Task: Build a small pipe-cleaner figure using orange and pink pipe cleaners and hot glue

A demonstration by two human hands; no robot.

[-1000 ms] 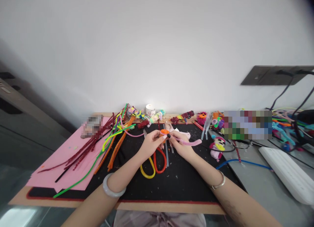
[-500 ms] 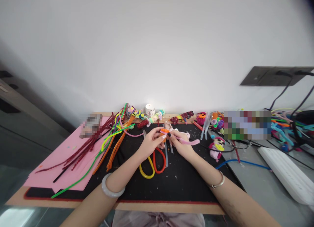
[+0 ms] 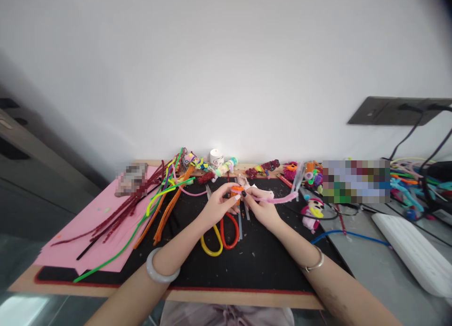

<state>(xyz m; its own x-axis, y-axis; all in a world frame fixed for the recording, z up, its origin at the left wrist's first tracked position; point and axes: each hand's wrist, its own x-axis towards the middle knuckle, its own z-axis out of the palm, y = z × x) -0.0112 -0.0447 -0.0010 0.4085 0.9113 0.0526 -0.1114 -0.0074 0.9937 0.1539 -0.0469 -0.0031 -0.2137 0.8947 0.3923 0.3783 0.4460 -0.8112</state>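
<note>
My left hand (image 3: 221, 202) is closed around a small orange fuzzy piece (image 3: 236, 189), apparently made of pipe cleaner. My right hand (image 3: 260, 207) pinches a pink pipe cleaner (image 3: 282, 200) right beside that piece, and its free end sticks out to the right. Both sets of fingertips meet over the black mat, partly hiding the join. Below my left hand lie scissors (image 3: 230, 232) with one yellow and one red handle loop, their blades partly covered by the hand. Thin clear strips (image 3: 240, 227) rest under my hands.
Red, orange and green pipe cleaners (image 3: 116, 255) spread over pink sheets (image 3: 67, 250) at the left. Several finished fuzzy figures line the wall, near a white roll (image 3: 216, 157). A panda-like figure (image 3: 312, 214) lies at right, near a white power strip (image 3: 413, 255) and cables.
The pink pipe cleaner's free end has swung up and farther right, now reaching near the clear strips. My hands stay almost in place, fingertips still together at the orange piece.
</note>
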